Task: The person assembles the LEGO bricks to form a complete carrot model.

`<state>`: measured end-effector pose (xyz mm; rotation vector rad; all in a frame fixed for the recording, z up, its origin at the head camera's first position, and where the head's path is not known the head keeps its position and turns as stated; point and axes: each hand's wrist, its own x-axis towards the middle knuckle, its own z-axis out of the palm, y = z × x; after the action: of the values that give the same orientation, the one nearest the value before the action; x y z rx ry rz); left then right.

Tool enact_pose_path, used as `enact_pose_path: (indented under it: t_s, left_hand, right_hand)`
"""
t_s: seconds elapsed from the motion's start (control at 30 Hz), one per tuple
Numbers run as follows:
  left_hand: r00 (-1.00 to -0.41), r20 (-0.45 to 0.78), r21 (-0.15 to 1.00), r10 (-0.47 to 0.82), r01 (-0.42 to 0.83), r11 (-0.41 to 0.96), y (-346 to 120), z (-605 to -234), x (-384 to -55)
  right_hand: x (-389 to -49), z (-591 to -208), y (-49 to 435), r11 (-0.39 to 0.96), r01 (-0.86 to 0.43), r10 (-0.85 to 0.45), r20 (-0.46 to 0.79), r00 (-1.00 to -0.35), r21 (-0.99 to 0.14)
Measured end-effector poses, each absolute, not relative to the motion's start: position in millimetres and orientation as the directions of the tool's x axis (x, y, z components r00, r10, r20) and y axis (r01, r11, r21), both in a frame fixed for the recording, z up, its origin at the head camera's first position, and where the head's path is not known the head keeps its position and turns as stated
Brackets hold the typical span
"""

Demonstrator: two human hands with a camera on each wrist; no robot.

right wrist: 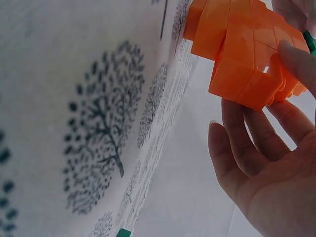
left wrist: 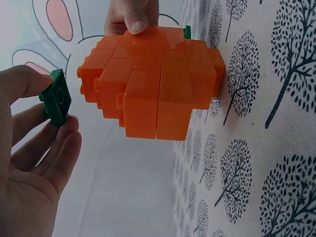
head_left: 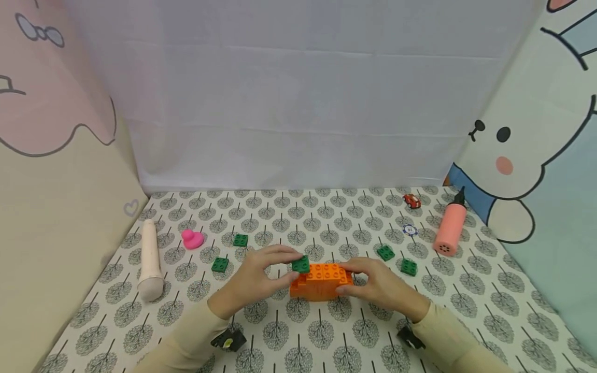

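An orange toy-brick structure (head_left: pixel 321 287) with stepped sides and studs on top stands at the middle of the table. My left hand (head_left: pixel 258 277) pinches a small green brick (head_left: pixel 300 264) between thumb and fingers. In the left wrist view, that green brick (left wrist: pixel 58 97) is apart from the orange structure (left wrist: pixel 158 84), with a gap between them. My right hand (head_left: pixel 380 285) grips the right side of the structure. In the right wrist view, its thumb lies on one face and its fingers (right wrist: pixel 261 133) reach round the other side.
Green bricks lie left (head_left: pixel 220 264) and right (head_left: pixel 409 267) of the structure. Farther left are a pink duck (head_left: pixel 192 239) and a pale cylinder with a rounded end (head_left: pixel 150 259). On the right are a red toy car (head_left: pixel 412 201), a poker chip (head_left: pixel 410 230) and a pink pump (head_left: pixel 451 228).
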<state>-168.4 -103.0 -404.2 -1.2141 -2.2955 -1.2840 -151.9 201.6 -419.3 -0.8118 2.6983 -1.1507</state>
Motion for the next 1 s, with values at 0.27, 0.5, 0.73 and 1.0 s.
enact_pose_path:
  t_s: [0.27,0.5,0.73,1.0]
  left_hand:
    - [-0.609,0.552,0.599,0.569,0.765,0.238,-98.5,-410.9,-170.3]
    - [-0.625,0.501,0.61,0.599,0.745,0.269,-99.9,-407.4,-171.6]
    - [-0.622,0.42,0.598,0.661,0.737,0.314,-100.2,-399.9,-172.3]
    - [-0.545,0.405,0.544,0.734,0.789,0.286,-98.8,-390.3,-175.6]
  right_hand:
    - [-151.6,-420.0,201.1,0.572,-0.442,-0.507,0.125,-0.853,-0.691]
    - [-151.9,-418.2,200.7,0.565,-0.45,-0.511,0.135,-0.849,-0.691]
    - [-151.1,-416.7,199.9,0.584,-0.428,-0.498,0.113,-0.86,-0.69]
    - [-151.3,-417.3,201.2,0.581,-0.437,-0.5,0.122,-0.857,-0.687]
